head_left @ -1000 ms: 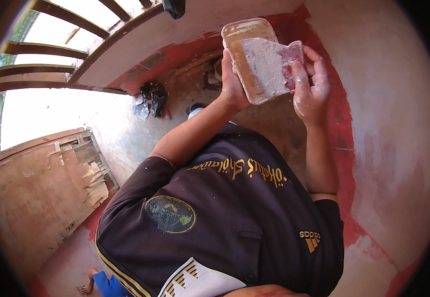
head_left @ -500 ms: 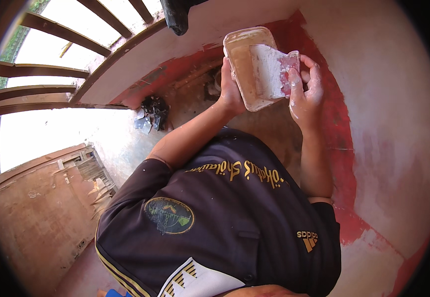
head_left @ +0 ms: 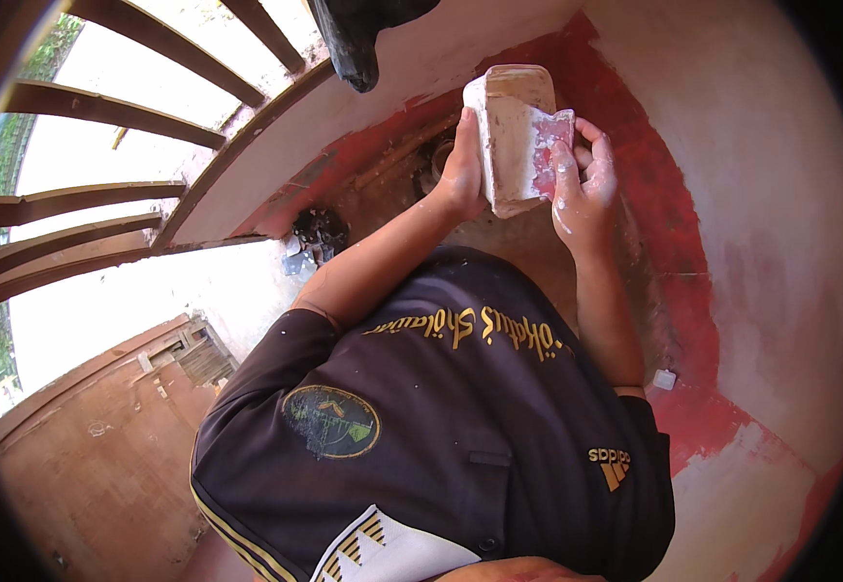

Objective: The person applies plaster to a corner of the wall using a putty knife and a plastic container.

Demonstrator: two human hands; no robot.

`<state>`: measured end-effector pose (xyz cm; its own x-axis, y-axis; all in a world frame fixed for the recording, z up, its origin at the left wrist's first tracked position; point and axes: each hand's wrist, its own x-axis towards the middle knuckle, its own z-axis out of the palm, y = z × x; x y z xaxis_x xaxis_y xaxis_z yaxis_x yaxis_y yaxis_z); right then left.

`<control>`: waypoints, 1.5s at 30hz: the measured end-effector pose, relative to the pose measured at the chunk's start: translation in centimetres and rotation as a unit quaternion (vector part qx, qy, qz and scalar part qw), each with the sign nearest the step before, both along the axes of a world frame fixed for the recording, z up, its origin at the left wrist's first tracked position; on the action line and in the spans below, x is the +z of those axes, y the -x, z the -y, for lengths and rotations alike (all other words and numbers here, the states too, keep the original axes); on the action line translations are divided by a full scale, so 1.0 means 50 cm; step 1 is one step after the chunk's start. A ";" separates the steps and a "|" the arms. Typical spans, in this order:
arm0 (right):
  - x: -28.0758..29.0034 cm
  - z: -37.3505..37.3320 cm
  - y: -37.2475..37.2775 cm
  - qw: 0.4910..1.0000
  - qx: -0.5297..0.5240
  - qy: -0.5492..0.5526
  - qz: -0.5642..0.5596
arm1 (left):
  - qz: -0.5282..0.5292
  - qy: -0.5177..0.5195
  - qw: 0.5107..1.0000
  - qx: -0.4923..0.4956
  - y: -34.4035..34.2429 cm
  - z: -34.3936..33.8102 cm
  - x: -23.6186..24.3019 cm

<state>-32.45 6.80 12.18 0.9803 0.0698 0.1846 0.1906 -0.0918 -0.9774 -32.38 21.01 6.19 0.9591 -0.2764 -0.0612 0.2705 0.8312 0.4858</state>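
My left hand (head_left: 462, 165) grips the side of a rectangular, white-smeared plastic tub (head_left: 509, 87), held tilted up in front of me. My right hand (head_left: 586, 184) has a flat putty scraper (head_left: 550, 136) pinched between thumb and fingers, pink under white smears. The scraper's blade lies in or against the tub; its edge is hard to make out among the smears. White flecks coat my right thumb and fingers.
Around me are a red-and-white painted wall (head_left: 761, 223), wooden bars (head_left: 130, 126) at upper left, a worn wooden panel (head_left: 111, 446) at lower left, dark debris (head_left: 317, 228), a small white box (head_left: 664, 378), and a dark object (head_left: 354, 48) hanging above.
The tub has moved right and lower in the picture and turned more onto its side. The scraper has shifted down with it. The blue-clothed person at lower left has dropped out of view.
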 end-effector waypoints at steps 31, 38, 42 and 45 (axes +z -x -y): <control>-0.098 -0.071 -0.069 0.928 -0.122 -0.295 -0.193 | -0.041 -0.038 0.997 -0.050 -0.047 -0.169 -0.077; -0.122 -0.028 -0.055 0.870 -0.055 -0.427 -0.240 | -0.057 -0.033 0.996 -0.067 -0.057 -0.169 -0.107; -0.123 -0.024 -0.031 0.861 -0.017 -0.436 -0.262 | -0.069 -0.020 0.996 -0.061 -0.052 -0.161 -0.100; -0.150 0.001 -0.030 0.829 0.011 -0.488 -0.271 | -0.107 0.001 0.991 -0.081 -0.053 -0.169 -0.105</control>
<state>-30.96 6.74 4.69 0.9380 0.1654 -0.3045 -0.3104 0.7918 -0.5260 -29.72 29.48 0.94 0.8670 -0.4266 -0.2574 0.4975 0.7690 0.4013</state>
